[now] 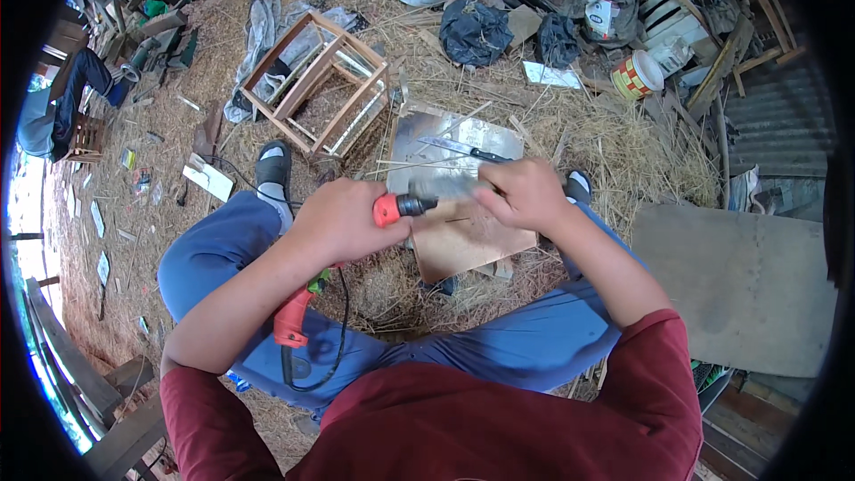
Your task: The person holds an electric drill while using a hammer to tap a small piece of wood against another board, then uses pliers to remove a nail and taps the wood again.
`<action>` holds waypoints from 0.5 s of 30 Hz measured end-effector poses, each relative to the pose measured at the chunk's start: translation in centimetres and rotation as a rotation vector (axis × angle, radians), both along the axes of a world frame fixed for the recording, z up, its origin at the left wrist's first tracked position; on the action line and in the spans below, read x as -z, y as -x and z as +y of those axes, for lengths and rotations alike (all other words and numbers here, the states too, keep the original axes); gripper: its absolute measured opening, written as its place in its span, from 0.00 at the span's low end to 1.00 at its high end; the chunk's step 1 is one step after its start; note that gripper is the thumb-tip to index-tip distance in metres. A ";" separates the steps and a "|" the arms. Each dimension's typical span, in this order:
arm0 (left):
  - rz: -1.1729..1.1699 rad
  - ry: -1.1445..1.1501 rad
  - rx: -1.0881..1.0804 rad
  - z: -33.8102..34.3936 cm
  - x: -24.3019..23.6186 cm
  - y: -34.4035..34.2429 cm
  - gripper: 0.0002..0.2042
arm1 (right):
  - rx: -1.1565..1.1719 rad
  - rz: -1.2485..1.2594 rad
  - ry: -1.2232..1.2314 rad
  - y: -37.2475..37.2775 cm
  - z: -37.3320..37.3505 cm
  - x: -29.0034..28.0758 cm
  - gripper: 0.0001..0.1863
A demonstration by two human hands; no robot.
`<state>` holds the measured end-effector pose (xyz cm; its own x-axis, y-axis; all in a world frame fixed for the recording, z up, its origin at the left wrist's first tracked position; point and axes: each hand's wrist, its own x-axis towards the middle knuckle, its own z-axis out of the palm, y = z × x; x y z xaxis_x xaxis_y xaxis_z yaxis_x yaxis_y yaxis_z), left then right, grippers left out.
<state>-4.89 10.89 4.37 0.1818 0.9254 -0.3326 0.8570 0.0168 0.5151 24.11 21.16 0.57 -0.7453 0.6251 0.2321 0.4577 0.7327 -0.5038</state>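
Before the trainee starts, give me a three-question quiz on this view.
1. Which hand holds the red power tool?
2. True or false: the wooden frame is left of the shiny sheet.
3. The black-handled knife lies on: A) the wooden frame, B) the shiny sheet, C) the white bucket.

Key:
1. The left hand.
2. True.
3. B.

- Head-worn fisheye, left of the pair, above the torso [463, 419].
- Faces steeply down and forward over the lap [499, 343].
- Arm's-length close; view centre just inside shiny sheet's [481, 249] left edge.
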 end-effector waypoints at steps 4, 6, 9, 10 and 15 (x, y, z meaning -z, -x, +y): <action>0.039 0.057 -0.020 -0.1 -0.1 -0.1 0.24 | 0.072 -0.093 -0.014 0.6 0.5 -0.5 0.22; 0.039 0.021 -0.012 -0.1 0.0 0.0 0.24 | 0.030 0.176 0.055 0.6 -0.9 -1.5 0.25; 0.054 0.005 0.019 0.0 -0.1 -0.2 0.24 | -0.001 -0.133 -0.044 0.3 0.2 0.5 0.25; 0.069 0.026 0.030 0.2 -0.3 -0.3 0.24 | 0.114 -0.300 -0.012 0.4 0.9 0.7 0.25; 0.019 0.044 -0.005 -0.1 -1.3 -0.6 0.27 | 0.065 0.088 -0.028 0.6 -0.5 -0.8 0.25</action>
